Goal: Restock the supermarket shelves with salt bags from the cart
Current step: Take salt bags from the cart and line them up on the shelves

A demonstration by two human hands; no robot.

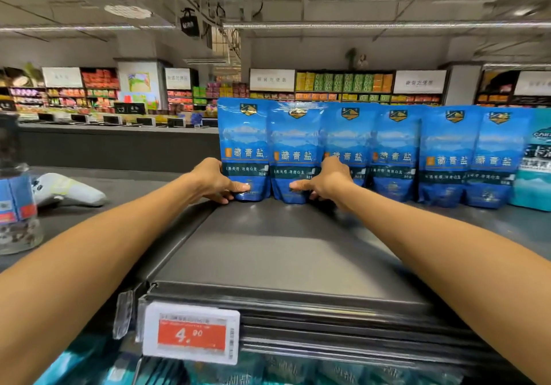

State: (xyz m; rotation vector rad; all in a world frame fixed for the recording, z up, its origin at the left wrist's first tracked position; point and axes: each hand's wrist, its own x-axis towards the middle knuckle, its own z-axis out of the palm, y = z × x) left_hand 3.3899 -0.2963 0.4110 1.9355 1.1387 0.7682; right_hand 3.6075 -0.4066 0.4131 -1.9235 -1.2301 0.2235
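Note:
Several blue salt bags stand upright in a row at the back of the dark top shelf (277, 253). My left hand (213, 180) grips the lower left edge of the leftmost bag (243, 140), thumb on its front. My right hand (326, 180) holds the lower right side of the second bag (295, 146), thumb pressed on its front, fingers reaching behind toward the third bag (347, 134). Both bags rest on the shelf. The cart is out of view.
A turquoise bag (533, 170) stands at the row's right end. A white handheld device (67, 189) lies on the shelf at left, beside a clear jar (16, 205). A red 4.00 price tag (190, 332) hangs on the front edge. More bags sit below.

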